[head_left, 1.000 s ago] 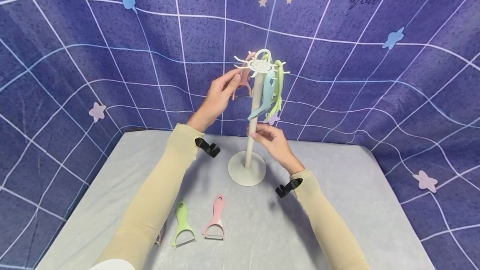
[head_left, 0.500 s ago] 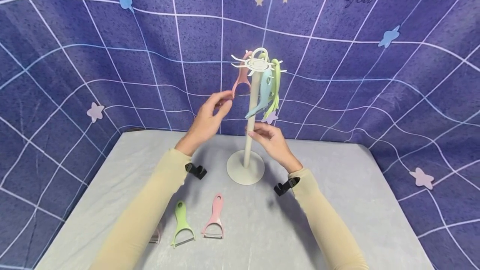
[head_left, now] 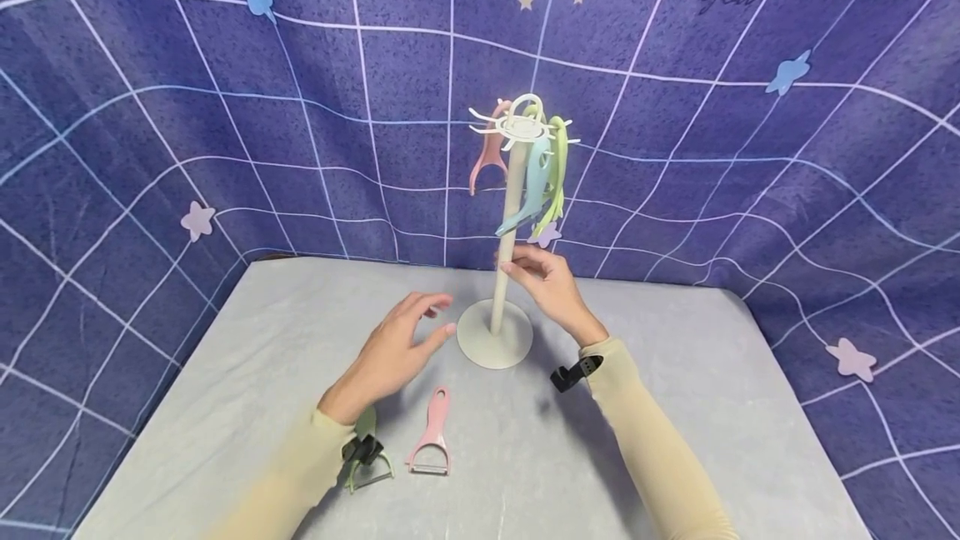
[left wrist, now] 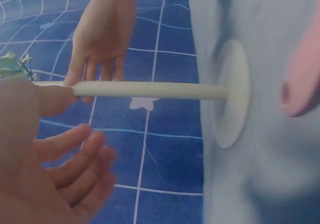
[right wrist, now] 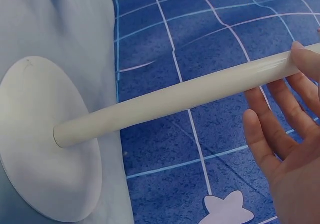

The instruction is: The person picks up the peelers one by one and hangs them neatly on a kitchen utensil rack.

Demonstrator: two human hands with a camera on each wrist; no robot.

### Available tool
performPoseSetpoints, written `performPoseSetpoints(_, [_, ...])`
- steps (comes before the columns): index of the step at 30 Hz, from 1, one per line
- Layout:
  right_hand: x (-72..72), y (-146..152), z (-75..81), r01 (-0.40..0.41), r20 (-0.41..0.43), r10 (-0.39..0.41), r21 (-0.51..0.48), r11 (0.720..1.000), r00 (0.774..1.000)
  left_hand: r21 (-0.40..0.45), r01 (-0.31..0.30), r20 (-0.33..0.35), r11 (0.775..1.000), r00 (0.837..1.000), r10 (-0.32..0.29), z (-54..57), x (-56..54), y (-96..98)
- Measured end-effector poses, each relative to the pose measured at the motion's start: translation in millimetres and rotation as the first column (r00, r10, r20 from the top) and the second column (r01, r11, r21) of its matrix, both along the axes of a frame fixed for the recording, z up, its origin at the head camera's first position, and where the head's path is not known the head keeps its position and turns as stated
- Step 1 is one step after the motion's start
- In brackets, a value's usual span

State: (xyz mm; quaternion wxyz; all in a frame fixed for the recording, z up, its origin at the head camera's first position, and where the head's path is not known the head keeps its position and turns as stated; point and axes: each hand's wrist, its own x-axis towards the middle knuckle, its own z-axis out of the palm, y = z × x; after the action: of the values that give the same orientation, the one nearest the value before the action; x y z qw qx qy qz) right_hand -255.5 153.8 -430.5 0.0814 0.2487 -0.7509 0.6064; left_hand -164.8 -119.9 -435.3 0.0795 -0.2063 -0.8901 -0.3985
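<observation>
A white stand [head_left: 504, 290] with a round base and a ring of hooks stands upright on the table. My right hand [head_left: 551, 283] pinches its pole between thumb and fingers, also visible in the right wrist view. From the hooks hang a pink peeler [head_left: 491, 152], a light blue peeler [head_left: 536, 182] and green peelers [head_left: 558, 169], partly overlapping. Left of the base, my left hand [head_left: 390, 352] hovers with parted fingers, holding nothing. Below it lie a pink peeler [head_left: 435, 432] and a green peeler [head_left: 383, 467], the latter partly covered by the left wrist and its strap.
A grey cloth covers the table [head_left: 675, 407]. Behind it hangs a purple-blue curtain [head_left: 660, 215] with grid lines and stars, close to the table's back edge. My left sleeve [head_left: 281, 482] crosses the front left of the table.
My left hand has let go of the pink peeler, which now hangs from a hook, and has come down toward the table. The right hand has stayed on the pole.
</observation>
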Motion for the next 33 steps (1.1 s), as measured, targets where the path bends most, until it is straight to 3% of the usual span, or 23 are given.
performPoseSetpoints(6, [0.6, 0.1, 1.4, 0.000, -0.006, 0.000, -0.003, 1.000, 1.000, -0.133, -0.089, 0.043, 0.987, 0.995, 0.095, -17.1, 33.2, -2.7])
performPoseSetpoints(12, [1.1, -0.1, 1.9, 0.011, -0.009, -0.011, 0.005, 1.000, 1.000, -0.231, -0.147, -0.026, 0.962, 0.989, 0.145, -32.8, 59.3, 0.3])
performPoseSetpoints(24, [2.3, -1.5, -0.3, 0.034, 0.017, -0.035, 0.023, 0.999, 0.999, -0.285, -0.311, -0.016, 0.906, 0.947, 0.320, -43.3, 86.1, 9.3])
performPoseSetpoints(33, [0.2, -1.7, -1.9, 0.033, 0.009, -0.033, 0.010, 0.999, 0.999, -0.324, -0.348, -0.112, 0.880, 0.938, 0.329, -55.4, 96.6, 20.4])
